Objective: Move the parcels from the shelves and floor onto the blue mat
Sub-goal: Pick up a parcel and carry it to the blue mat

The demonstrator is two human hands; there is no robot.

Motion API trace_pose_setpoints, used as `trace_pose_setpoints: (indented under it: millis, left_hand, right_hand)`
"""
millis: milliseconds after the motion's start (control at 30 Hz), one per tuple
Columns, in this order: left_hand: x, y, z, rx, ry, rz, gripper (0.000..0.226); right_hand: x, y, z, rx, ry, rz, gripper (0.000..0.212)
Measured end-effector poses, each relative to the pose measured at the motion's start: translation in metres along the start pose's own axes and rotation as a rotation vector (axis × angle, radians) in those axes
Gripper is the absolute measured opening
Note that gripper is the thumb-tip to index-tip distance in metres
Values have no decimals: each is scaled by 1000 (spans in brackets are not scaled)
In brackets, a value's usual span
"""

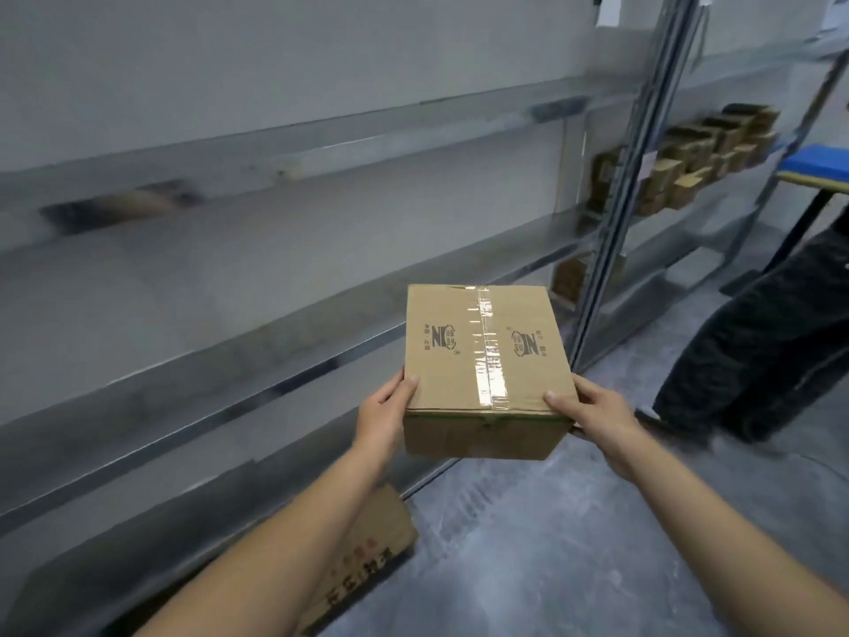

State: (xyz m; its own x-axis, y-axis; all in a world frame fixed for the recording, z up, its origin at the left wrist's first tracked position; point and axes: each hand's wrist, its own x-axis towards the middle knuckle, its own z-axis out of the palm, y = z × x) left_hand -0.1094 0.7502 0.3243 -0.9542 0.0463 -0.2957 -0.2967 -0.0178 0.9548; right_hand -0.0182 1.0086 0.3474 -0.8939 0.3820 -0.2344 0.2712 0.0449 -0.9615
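You hold the taped cardboard parcel (487,360) in the air beside the metal shelves (275,351). Your left hand (383,416) and right hand (592,411) each keep a grip on a near corner, thumbs on top. Another box (367,558) lies under your left forearm, and the blue mat (813,160) sits far right.

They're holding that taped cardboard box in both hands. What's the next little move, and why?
Probably carry the taped brown cardboard box rightward toward the blue mat at far right. The left hand and right hand grip its near corners, and it is clear of the grey metal shelves.
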Motion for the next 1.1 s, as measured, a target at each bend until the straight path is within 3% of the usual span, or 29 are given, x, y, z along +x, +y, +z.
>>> trace_pose_setpoints:
  millis: [200, 367, 467, 667, 1100]
  left_hand:
    - [-52, -44, -113, -70, 292, -76, 44]
    - [-115, -56, -219, -149, 541, -12, 42]
    - [-164, -68, -279, -252, 736, 9, 42]
    - [-267, -102, -395, -420, 1005, 24, 36]
    - [-537, -159, -667, -490, 1439, 138, 34]
  right_hand:
    - [1, 24, 107, -184, -324, 2, 37]
    - [-30, 8, 225, -276, -569, -78, 35]
    - [-69, -6, 299, -342, -719, -151, 56]
    - [-179, -13, 430, -475, -992, -249, 60]
    - [-499, 16, 705, -479, -1417, -405, 56]
